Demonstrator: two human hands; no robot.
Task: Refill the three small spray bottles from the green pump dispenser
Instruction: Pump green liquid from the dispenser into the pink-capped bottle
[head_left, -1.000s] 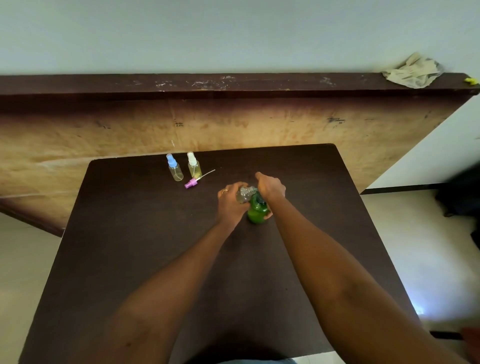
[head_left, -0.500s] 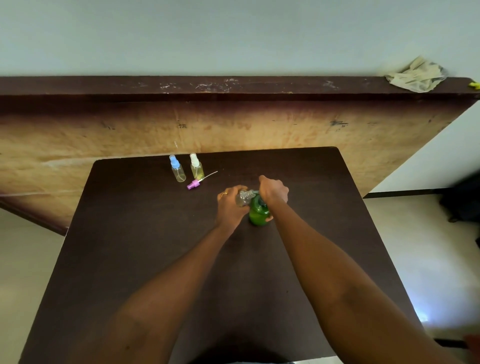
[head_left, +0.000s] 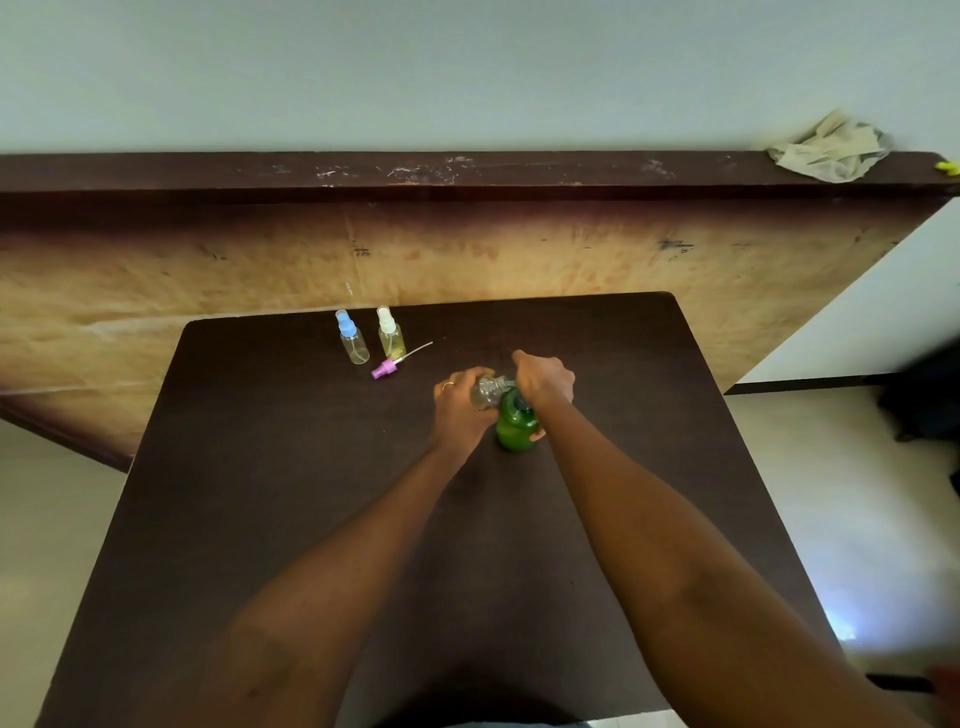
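As hands (head_left: 460, 410) (head_left: 543, 382) grip bottle (head_left: 488, 392), dispenser (head_left: 514, 428) (edges (head_left: 696, 353) far)

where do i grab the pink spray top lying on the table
Pinch the pink plastic spray top by its stubby head, from above, across its sides. It lies flat on the dark brown table, and its thin clear dip tube looks too slender to grip.

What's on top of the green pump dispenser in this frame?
The right hand covers the top of the green pump dispenser, hiding its pump head. The left hand holds a clear bottle beside it.
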